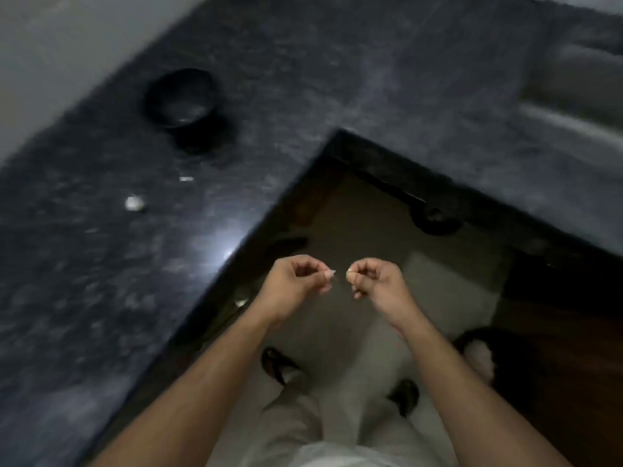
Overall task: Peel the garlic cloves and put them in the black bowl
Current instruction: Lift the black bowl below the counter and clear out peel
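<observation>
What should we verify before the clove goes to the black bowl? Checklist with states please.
1. Left hand pinches a small pale piece: ok.
2. Right hand pinches something at its fingertips: ok, but too small to tell whether it is clove or skin.
3. Clove fully peeled: cannot tell, picture is blurred.
4. Black bowl upright on the counter, nothing over it: ok.
5. Hands over the counter: not ok, both hang over the floor, beyond the counter edge.
6. Pale bit lying on the counter, clove or skin: cannot tell.
</observation>
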